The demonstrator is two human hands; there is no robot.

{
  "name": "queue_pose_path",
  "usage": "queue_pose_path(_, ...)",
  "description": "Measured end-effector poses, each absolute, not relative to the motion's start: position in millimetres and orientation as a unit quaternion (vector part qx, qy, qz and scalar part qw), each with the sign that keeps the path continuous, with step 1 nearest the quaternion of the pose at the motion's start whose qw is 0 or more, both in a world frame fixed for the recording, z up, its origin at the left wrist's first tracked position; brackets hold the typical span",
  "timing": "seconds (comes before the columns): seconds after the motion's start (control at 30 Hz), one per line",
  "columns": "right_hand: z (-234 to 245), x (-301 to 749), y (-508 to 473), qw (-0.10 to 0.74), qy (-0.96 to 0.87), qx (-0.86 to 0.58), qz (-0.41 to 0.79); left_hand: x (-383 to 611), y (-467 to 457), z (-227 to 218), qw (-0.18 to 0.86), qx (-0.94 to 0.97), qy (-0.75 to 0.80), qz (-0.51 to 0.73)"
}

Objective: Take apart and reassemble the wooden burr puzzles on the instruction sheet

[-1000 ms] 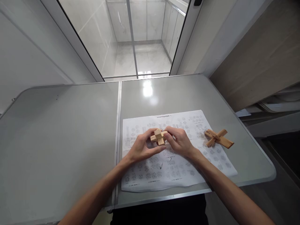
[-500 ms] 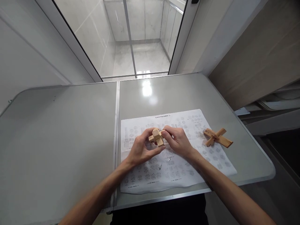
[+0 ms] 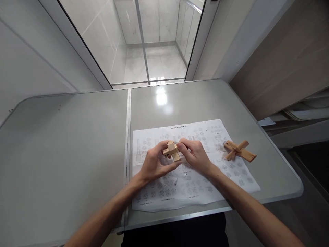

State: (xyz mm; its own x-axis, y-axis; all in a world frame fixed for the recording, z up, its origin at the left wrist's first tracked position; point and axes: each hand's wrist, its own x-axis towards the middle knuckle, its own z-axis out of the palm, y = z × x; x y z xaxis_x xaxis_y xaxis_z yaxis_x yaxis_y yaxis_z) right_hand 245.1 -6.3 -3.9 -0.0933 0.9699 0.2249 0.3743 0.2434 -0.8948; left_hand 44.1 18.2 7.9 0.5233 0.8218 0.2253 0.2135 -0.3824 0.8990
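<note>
A pale wooden burr puzzle [image 3: 172, 151], made of interlocking notched sticks with dark marks on some ends, is held above a printed sheet. My left hand [image 3: 154, 161] wraps round its left side, thumb below and fingers behind. My right hand [image 3: 194, 152] pinches the end of a stick on the puzzle's right side between thumb and forefinger. The fingers cover part of the puzzle's back and right. To the right, a darker wooden cross [image 3: 239, 151] of joined sticks rests partly on the sheet's edge, with black marks on two arms.
The white paper sheet [image 3: 164, 192] with rows of small printed diagrams lies under my hands on the grey folding table [image 3: 77, 154]. A metal-edged seam [image 3: 128, 137] divides the tabletop. Glass door panels [image 3: 159, 61] stand beyond the far edge; shelving [image 3: 308, 109] is at right.
Both hands keep their hold on the wooden puzzle, which has tilted very slightly. The view has shifted a little. The cross on the right lies as before.
</note>
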Motion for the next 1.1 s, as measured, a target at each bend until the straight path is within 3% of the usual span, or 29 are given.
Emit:
queue_pose_path(0.43, -3.6, 240.0, -6.5, 0.455, -0.604, -0.528, 0.388, 44.4, 14.8, -10.4, 0.171, 0.844, 0.315, 0.399)
queue_pose_path(0.53, -5.0, 241.3, -6.9, 0.464, -0.594, -0.514, 0.411, 44.9, 13.9, -9.4, 0.211, 0.831, 0.317, 0.406)
queue_pose_path(0.8, 3.4, 244.2, -7.5, 0.458, -0.604, -0.495, 0.426, 43.5, 20.2, -0.9, 0.457, 0.729, 0.346, 0.373)
queue_pose_path(1.1, -4.4, 246.9, -8.1, 0.464, -0.597, -0.524, 0.392, 42.0, 23.9, 3.4, 0.557, 0.695, 0.326, 0.317)
